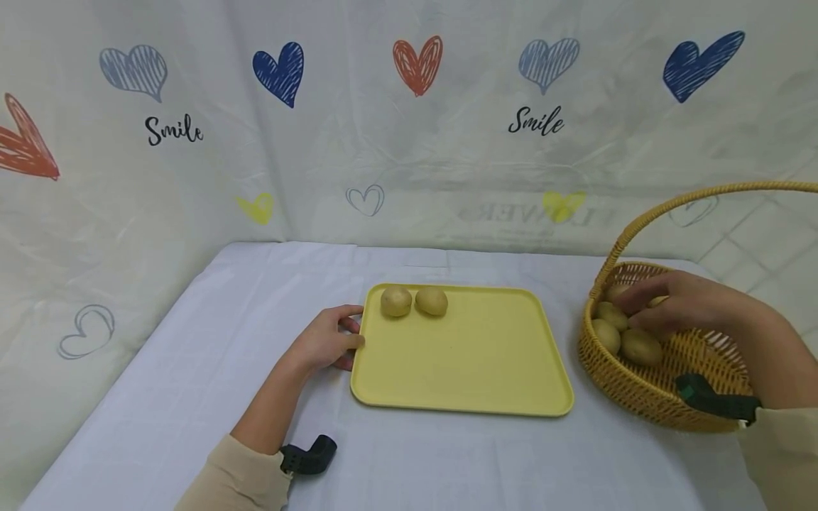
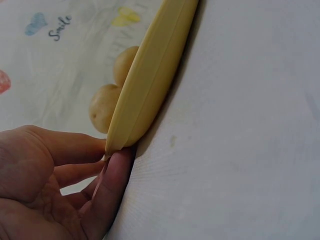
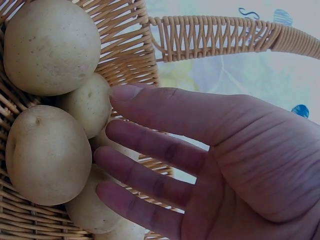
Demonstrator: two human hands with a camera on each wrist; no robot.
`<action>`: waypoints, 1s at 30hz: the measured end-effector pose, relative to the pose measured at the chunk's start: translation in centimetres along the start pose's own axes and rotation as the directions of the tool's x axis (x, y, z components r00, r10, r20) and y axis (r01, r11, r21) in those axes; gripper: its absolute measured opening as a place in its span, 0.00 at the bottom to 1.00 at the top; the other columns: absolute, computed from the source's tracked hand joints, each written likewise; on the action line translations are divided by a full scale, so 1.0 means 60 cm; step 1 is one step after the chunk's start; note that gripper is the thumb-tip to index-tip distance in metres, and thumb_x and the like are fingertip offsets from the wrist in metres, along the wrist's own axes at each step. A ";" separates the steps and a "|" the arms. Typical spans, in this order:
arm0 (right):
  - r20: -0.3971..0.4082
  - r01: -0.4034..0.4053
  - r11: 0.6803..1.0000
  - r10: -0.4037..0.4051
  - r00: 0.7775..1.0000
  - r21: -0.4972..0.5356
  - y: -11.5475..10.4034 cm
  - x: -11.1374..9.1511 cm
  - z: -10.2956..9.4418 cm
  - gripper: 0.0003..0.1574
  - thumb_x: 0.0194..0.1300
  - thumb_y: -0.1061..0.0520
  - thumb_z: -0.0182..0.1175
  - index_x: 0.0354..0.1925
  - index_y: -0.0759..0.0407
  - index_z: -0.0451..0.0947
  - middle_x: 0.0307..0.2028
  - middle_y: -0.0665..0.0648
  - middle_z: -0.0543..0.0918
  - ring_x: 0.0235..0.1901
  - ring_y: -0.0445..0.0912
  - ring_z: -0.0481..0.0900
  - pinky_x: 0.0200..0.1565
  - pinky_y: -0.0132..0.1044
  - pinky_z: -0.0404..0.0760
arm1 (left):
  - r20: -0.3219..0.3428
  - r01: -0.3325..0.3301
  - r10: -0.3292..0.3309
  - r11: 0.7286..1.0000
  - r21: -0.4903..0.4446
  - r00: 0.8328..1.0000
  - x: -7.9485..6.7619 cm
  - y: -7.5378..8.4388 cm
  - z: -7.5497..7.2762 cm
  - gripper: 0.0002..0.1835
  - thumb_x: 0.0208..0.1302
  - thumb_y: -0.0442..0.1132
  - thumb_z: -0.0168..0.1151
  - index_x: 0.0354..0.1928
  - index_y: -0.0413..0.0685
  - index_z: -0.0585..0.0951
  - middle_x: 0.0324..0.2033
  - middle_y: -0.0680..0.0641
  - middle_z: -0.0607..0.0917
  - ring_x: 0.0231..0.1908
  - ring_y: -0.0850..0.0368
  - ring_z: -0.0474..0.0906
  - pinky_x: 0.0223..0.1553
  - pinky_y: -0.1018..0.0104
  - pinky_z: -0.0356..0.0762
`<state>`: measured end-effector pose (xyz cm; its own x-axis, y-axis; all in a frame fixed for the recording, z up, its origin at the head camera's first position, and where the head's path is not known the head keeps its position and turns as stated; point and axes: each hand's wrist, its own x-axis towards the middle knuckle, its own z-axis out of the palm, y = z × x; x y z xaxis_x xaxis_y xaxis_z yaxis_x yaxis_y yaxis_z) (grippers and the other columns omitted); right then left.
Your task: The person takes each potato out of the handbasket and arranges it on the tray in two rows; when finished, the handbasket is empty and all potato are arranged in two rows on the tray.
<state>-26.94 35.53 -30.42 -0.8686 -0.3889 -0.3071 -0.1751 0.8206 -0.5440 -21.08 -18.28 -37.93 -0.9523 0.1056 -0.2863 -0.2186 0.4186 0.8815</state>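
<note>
A yellow tray (image 1: 460, 362) lies on the white cloth with two potatoes (image 1: 396, 301) side by side near its far left corner. My left hand (image 1: 324, 341) is at the tray's left edge; in the left wrist view its thumb and fingers pinch the rim. On the right, my right hand (image 1: 686, 305) reaches into a wicker basket (image 1: 601, 362). Several potatoes (image 3: 49, 155) sit in it. In the right wrist view the right hand's fingers are spread and slightly bent beside the potatoes, with nothing held; fingertip contact is hard to tell.
The basket's tall arched handle (image 1: 645, 216) rises beside the right hand. Behind the table (image 1: 447, 461) hangs a pale curtain (image 1: 358, 142) printed with hearts and words. A black wrist device (image 1: 309, 454) is strapped to each arm.
</note>
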 end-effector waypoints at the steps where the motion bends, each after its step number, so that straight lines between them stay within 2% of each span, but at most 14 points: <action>1: -0.003 0.000 1.000 0.000 1.000 -0.001 0.000 0.000 0.000 0.34 0.70 0.55 0.65 0.68 0.71 0.73 0.63 0.71 0.79 0.45 0.29 0.80 0.44 0.35 0.86 | 0.000 0.000 0.000 1.000 0.000 1.000 0.000 0.000 0.000 0.34 0.67 0.28 0.61 0.75 0.45 0.69 0.50 0.42 0.75 0.28 0.54 0.80 0.29 0.62 0.87; 9: 0.005 -0.012 0.999 0.012 1.000 0.034 0.001 0.004 0.001 0.36 0.68 0.55 0.67 0.68 0.72 0.72 0.65 0.74 0.76 0.45 0.38 0.85 0.44 0.36 0.87 | -0.003 0.006 -0.006 1.000 0.000 1.000 -0.002 0.002 0.000 0.34 0.67 0.28 0.61 0.75 0.45 0.68 0.50 0.42 0.75 0.29 0.54 0.81 0.30 0.62 0.88; 17: -0.024 -0.007 1.000 0.006 1.000 -0.010 0.000 0.007 0.004 0.34 0.66 0.55 0.70 0.65 0.69 0.76 0.60 0.73 0.80 0.45 0.33 0.82 0.42 0.36 0.87 | -0.004 0.006 -0.006 1.000 0.006 1.000 0.000 -0.001 0.000 0.34 0.68 0.29 0.61 0.75 0.45 0.68 0.50 0.42 0.75 0.29 0.54 0.80 0.29 0.62 0.88; 24: -0.003 0.020 0.999 -0.020 1.000 -0.049 -0.007 0.009 0.007 0.32 0.63 0.53 0.72 0.63 0.62 0.81 0.61 0.70 0.79 0.50 0.44 0.80 0.41 0.38 0.86 | -0.002 0.013 -0.013 1.000 0.012 1.000 0.001 -0.001 0.000 0.34 0.68 0.29 0.61 0.75 0.46 0.68 0.51 0.42 0.75 0.31 0.54 0.81 0.30 0.62 0.88; 30: 0.026 0.069 0.996 -0.067 0.997 -0.057 -0.012 0.008 0.008 0.28 0.62 0.53 0.73 0.60 0.58 0.84 0.54 0.60 0.83 0.45 0.36 0.79 0.39 0.36 0.84 | -0.002 0.009 -0.009 1.000 0.011 1.000 0.001 0.001 0.001 0.34 0.68 0.28 0.61 0.75 0.46 0.68 0.51 0.41 0.75 0.31 0.54 0.81 0.30 0.62 0.88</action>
<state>-26.99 34.57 -30.57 -0.8423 -0.4542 -0.2902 -0.2604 0.8143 -0.5187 -21.11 -18.22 -37.93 -0.9508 0.0997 -0.2932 -0.2248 0.4290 0.8749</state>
